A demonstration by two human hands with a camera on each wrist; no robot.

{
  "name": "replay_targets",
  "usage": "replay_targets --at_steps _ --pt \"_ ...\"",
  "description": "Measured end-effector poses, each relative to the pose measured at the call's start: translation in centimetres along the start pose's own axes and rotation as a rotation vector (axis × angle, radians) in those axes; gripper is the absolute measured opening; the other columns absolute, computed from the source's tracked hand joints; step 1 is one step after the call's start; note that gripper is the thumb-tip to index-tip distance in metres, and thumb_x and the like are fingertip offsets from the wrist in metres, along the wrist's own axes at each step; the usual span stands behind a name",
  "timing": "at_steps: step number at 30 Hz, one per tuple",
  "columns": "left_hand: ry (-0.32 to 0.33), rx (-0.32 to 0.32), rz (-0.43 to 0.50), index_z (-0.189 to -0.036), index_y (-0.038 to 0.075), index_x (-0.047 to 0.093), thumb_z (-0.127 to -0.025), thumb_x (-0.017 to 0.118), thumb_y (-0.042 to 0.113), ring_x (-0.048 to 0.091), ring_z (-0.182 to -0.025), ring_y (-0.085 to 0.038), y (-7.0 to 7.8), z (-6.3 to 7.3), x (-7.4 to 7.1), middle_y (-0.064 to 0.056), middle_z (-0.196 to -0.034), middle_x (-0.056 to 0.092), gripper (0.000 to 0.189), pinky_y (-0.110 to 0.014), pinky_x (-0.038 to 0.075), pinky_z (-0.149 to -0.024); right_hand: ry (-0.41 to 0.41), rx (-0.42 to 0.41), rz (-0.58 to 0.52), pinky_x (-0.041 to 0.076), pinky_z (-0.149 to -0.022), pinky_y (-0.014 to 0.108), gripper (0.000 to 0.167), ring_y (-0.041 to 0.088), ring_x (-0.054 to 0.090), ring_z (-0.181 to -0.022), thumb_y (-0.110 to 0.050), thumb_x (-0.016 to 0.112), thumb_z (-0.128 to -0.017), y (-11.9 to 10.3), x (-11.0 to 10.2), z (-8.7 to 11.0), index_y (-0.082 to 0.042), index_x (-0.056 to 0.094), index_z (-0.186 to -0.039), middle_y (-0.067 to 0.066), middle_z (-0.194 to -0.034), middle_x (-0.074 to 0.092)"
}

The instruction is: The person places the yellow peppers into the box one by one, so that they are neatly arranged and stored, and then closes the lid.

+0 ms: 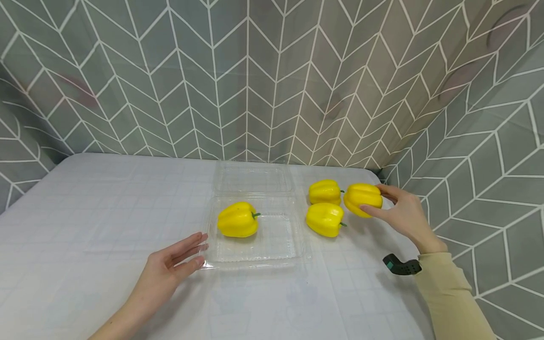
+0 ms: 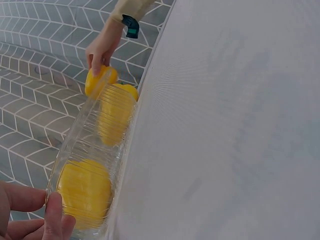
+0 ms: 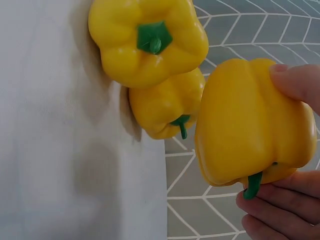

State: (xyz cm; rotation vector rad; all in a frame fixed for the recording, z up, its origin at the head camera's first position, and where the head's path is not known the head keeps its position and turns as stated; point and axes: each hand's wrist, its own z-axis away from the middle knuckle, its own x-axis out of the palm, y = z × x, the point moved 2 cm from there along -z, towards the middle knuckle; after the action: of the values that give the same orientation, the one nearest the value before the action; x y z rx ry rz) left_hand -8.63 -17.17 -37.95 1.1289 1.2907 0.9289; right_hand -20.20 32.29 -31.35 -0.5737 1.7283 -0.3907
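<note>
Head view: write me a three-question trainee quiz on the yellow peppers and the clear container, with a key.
1. How many yellow peppers are in view?
2. True or false: the person's left grip is holding a pepper.
3. Where is the lid of the clear container?
A. Closed over a pepper
B. Open, on the container's far side
C. Under the left grip

Key:
1. Four: one in the container, two on the table, and one held in the right grip.
2. False; it touches the container's left side.
3. B.
</note>
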Motion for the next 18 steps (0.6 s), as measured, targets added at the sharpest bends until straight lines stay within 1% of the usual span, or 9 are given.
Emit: replay_targets --at_steps 8,18 --pt "0.008 0.019 -0.011 -0.144 0.009 0.054 -0.092 0.073 0.018 0.062 -0.117 0.000 0.0 0.0 0.0 -0.004 -0.139 0.062 0.056 -0.018 0.056 -0.087 0.003 -0.001 -0.017 0.042 -0.102 0.065 0.082 0.045 0.049 -0.130 -0.050 0.080 -0.082 -1.2 -0.1 0.1 -0.001 0.053 -0.142 0.022 -0.141 0.056" --pt "0.001 -0.002 -0.009 -0.145 0.011 0.053 -0.092 0.074 0.021 0.063 -0.117 0.000 0.0 0.0 0.0 -0.003 -0.140 0.061 0.058 -0.018 0.056 -0.087 0.004 -0.029 -0.056 0.043 -0.102 0.063 0.080 0.043 0.049 -0.131 -0.047 0.082 -0.081 -3.0 0.3 0.2 -0.005 0.054 -0.142 0.018 -0.142 0.056"
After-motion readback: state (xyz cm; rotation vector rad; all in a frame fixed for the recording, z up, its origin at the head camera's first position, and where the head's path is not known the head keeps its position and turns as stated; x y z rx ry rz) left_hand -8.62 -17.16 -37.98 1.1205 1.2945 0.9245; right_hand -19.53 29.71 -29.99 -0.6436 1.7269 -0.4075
